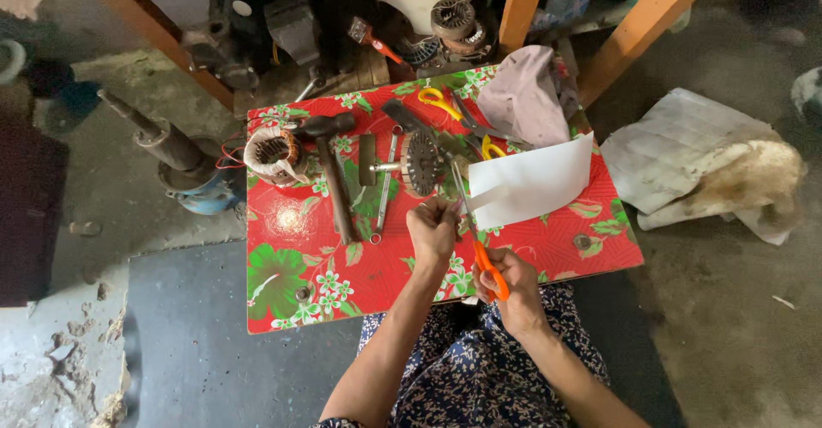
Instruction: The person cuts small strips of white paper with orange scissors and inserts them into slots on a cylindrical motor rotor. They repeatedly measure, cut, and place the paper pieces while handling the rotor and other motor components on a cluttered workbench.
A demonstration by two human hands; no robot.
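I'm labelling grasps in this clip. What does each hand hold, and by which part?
The right hand holds orange-handled scissors by the handle loops. The left hand pinches the near left edge of the white paper sheet with its fingers.

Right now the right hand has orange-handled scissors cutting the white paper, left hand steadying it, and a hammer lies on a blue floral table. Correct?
Not quite: the table is covered in red floral cloth, not blue, as the head view shows. The rest holds: the right hand holds orange-handled scissors at the white paper, the left hand is at its edge, and a hammer lies on the table.
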